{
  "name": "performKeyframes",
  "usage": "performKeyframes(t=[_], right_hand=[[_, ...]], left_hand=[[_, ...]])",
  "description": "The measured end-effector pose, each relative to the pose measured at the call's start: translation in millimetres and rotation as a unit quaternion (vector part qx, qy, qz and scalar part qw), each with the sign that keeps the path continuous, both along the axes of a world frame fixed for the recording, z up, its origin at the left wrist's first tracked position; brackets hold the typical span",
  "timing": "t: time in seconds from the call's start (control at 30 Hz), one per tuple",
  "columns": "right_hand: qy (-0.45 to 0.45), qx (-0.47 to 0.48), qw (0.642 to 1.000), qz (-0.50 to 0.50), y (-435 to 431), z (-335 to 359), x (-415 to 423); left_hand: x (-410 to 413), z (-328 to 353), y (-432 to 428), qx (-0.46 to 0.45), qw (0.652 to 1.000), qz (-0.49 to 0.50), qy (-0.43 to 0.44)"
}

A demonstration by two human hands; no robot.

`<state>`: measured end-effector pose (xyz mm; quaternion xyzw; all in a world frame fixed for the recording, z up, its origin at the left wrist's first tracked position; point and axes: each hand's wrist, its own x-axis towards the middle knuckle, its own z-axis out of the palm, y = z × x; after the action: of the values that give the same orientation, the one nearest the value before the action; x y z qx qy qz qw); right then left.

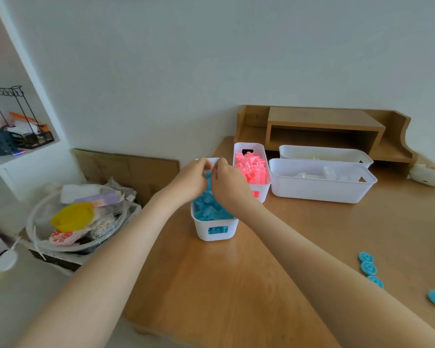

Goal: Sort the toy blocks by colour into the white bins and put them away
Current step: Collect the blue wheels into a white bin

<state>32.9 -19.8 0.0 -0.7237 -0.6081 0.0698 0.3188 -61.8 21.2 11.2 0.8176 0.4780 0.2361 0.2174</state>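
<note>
Both hands meet fingertip to fingertip over the 12 o'clock end of the blue-block bin (pixel 212 233). The left hand (pixel 190 180) and right hand (pixel 227 184) have fingers curled inward with some blue showing between them, but I can't tell if that's a pinched block, the fill or the rim. The bin's long axis runs 6–12 with its handle slot facing 6, and the pink-block bin (pixel 252 149) sits parallel just beside it at 1–2. Loose blue discs (pixel 367 259) lie well apart at 4 on the table (pixel 236 285), nearer the right hand, so my guess is that hand fetches them.
</note>
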Motion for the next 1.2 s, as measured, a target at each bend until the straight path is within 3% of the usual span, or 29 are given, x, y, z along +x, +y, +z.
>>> performKeyframes(t=[0.23, 0.37, 0.47, 0.6, 0.67, 0.77, 0.87, 1.0, 1.2], right_hand=[[-0.037, -0.005, 0.996, 0.086, -8, 2, 0], [0.015, 0.044, 0.991, 0.125, -27, 5, 25], [0.02, 0.049, 0.986, 0.157, -60, 8, 52], [-0.061, 0.003, 0.993, 0.101, -123, -2, 111], [-0.079, -0.05, 0.994, 0.063, -154, -10, 142], [-0.073, -0.11, 0.991, -0.013, -193, -22, 180], [-0.046, -0.146, 0.986, -0.06, -220, -35, 204], [-0.087, -0.253, 0.963, -0.038, -245, -54, 212], [-0.197, -0.19, 0.961, -0.027, -241, -67, 206]], left_hand=[[0, -3, -11, 0.058, 0.996, -0.012, 0.059], [19, 9, -42, 0.116, 0.992, -0.013, 0.04], [42, 11, -69, 0.13, 0.988, -0.041, 0.077], [73, 1, -109, 0.173, 0.967, -0.145, 0.123], [89, -11, -127, 0.134, 0.957, -0.224, 0.126], [114, -41, -146, -0.007, 0.933, -0.307, 0.186], [126, -64, -151, 0.036, 0.899, -0.339, 0.276], [148, -70, -162, 0.058, 0.886, -0.384, 0.254], [166, -78, -171, 0.143, 0.908, -0.355, 0.171]])
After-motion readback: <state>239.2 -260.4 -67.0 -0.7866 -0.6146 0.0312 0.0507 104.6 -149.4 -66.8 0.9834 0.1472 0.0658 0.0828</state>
